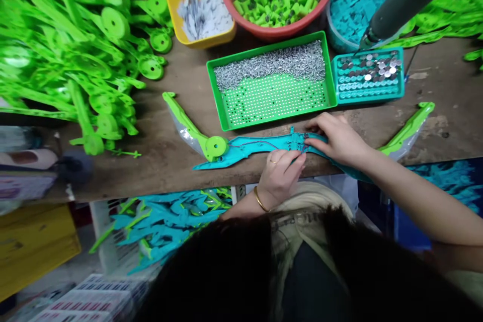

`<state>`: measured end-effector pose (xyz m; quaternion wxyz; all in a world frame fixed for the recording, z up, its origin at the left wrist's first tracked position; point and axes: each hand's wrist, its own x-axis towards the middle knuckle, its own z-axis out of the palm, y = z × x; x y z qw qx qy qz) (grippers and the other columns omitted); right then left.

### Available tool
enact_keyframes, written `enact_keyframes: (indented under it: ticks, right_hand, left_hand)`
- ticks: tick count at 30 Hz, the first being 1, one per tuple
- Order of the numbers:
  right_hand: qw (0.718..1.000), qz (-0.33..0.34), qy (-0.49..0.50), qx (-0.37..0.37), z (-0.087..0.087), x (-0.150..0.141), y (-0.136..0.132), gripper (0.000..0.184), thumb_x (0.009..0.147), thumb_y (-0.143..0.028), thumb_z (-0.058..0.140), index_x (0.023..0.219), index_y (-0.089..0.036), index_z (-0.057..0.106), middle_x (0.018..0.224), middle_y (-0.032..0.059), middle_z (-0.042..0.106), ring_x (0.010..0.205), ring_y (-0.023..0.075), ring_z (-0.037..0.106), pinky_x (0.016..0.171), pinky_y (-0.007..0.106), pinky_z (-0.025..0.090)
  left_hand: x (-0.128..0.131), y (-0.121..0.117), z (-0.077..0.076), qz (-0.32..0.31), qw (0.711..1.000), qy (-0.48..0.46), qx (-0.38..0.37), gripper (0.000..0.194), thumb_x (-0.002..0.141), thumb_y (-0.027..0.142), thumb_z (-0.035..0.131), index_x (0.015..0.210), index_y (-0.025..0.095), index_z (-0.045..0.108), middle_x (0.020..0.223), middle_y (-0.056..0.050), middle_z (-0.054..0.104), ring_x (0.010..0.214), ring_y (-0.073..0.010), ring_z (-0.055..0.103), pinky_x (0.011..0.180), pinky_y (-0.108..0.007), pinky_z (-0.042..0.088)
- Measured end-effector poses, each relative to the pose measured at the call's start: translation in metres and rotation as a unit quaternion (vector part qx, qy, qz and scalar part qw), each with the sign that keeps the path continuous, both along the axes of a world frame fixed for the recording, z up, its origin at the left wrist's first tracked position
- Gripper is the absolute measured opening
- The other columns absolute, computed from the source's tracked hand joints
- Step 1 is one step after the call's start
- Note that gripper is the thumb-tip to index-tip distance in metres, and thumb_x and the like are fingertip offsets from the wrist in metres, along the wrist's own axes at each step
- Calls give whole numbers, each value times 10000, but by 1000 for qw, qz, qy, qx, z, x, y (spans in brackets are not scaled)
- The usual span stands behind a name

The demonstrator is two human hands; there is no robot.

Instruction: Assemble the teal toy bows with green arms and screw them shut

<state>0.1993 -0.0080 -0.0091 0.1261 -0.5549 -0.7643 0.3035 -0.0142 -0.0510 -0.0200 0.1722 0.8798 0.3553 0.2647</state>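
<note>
- Blue plastic body, long and bow-shaped (260,146): across the near part of the brown surface (151,171), a thin dark wire (260,142) along its left half.
- Left hand (281,173), with ring and bangle: fingertips drawn together at the body's middle, near edge; whether the grip has closed on anything, cannot tell.
- Right hand (339,138): grip grasping the body just right of its middle, thumb over the top, fingers at the far edge.
- Green curved plastic limb with round disc (216,147): at the body's left end.
- Second green curved limb (407,133): right, partly behind the right forearm.
- Green rectangular perforated tray (279,100): beyond the body; small silver metal pieces (271,60) heaped along its far side.
- Small teal tray (368,98): touching its right side; silver discs (388,68) inside.
- Far row, left to right: yellow tub (211,44) of pale flat pieces; red bowl (277,35) of green cylinders; clear round tub (335,35) of blue pieces.
- Heap of green plastic parts (56,35): far left.
</note>
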Motion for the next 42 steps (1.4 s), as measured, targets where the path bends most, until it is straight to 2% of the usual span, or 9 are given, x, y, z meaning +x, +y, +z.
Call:
enact_keyframes:
  ticks: [7,11,14,20,24,28,32,36,42]
  right_hand:
    - [999,8,-21,-43,6,-3,9,229,818,-291,668,1000,-203,560,931,55,660,850,222,606,798,361,373]
    - [999,5,-9,-43,7,-3,13,209,808,-267,670,971,-206,553,916,48,661,834,209,601,777,341,377]
    - [999,-13,9,-48,7,-3,12,206,797,-238,677,951,-198,547,928,49,656,818,196,593,752,319,389]
    - [998,-19,22,-60,6,-1,13,205,788,-217,703,933,-189,561,889,36,651,782,177,579,716,291,392]
    - [997,3,29,-76,7,2,19,174,776,-199,709,896,-184,584,840,19,647,740,157,575,674,265,388]
    - [995,17,-3,-95,15,1,26,173,759,-212,730,876,-190,604,796,7,648,715,154,574,631,260,372]
    - [990,53,-24,-127,19,1,39,212,692,-201,792,746,-214,587,702,-22,636,651,142,565,591,273,351]
    - [990,95,-34,-99,16,0,48,259,701,-236,785,621,-232,539,588,-37,586,536,125,503,546,295,313]
    - [984,71,-127,-107,21,-6,40,191,723,-340,778,727,-232,620,676,4,632,612,157,542,526,295,291]
  left_hand:
    - [-5,31,7,-117,992,50,17,275,998,154,406,1069,144,671,949,-68,700,877,-177,556,852,-311,434]
    - [3,42,5,-96,993,62,34,235,989,207,471,966,152,698,888,-68,666,845,-183,522,789,-307,420]
    - [7,43,4,-84,993,82,7,251,994,244,463,1011,159,699,923,-83,647,871,-192,508,787,-322,414]
    - [5,50,2,-107,991,65,-50,275,1002,279,442,1006,169,694,938,-84,631,884,-194,502,813,-332,431]
    - [2,55,3,-127,989,60,-43,263,996,255,444,998,160,690,917,-83,611,879,-194,496,814,-327,436]
    - [-1,54,9,-174,979,87,-53,254,963,197,453,1086,135,666,979,-105,600,915,-206,495,848,-345,444]
    - [-2,54,16,-182,969,157,-66,247,961,222,450,982,151,686,949,-104,600,890,-220,488,830,-369,439]
    - [-2,59,24,-218,956,171,-100,256,966,196,435,1040,150,675,973,-102,606,907,-217,499,835,-359,445]
    - [1,66,31,-238,938,236,-84,256,974,201,437,954,162,689,911,-92,604,888,-223,499,825,-352,441]
